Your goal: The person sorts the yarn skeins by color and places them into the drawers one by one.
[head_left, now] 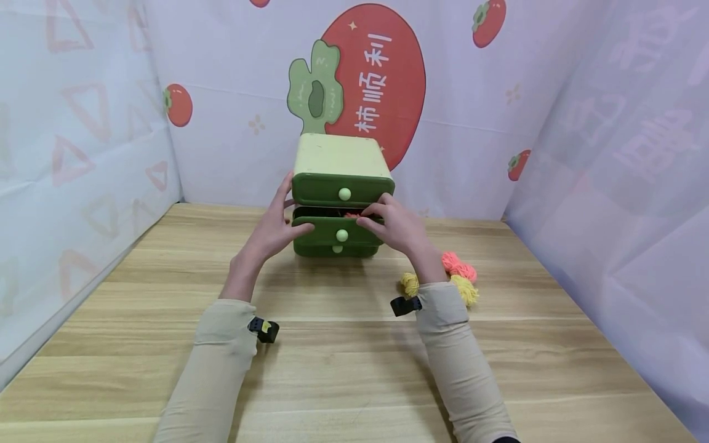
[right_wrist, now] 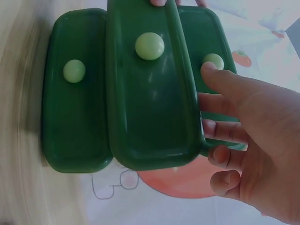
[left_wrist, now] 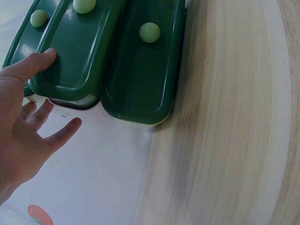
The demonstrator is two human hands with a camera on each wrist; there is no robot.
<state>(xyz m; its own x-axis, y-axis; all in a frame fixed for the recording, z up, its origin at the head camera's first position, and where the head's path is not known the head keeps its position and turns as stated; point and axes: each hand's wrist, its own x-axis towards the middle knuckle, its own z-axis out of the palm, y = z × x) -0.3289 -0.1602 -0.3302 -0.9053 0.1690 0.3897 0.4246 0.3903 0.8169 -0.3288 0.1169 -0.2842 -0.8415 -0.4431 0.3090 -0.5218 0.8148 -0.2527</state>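
Observation:
A small green cabinet (head_left: 338,157) with three drawers stands on the wooden table (head_left: 332,369). Its middle drawer (head_left: 332,232) is pulled out a little, and something pink (head_left: 350,215) shows inside. My left hand (head_left: 279,221) is at the drawer's left end, thumb pressed on the front corner (left_wrist: 47,58) and fingers straight along the cabinet's side. My right hand (head_left: 396,227) holds the right end, its fingers (right_wrist: 218,154) curling round the edge of the middle drawer (right_wrist: 150,93). The top drawer (head_left: 343,187) and bottom drawer (head_left: 335,249) sit pushed in.
Beside my right wrist lie a pink pom-pom (head_left: 460,266) and two yellow ones (head_left: 466,290) (head_left: 410,283). Cloth walls printed with tomatoes close the table in at the back and both sides. Bare wood stretches in front of the cabinet.

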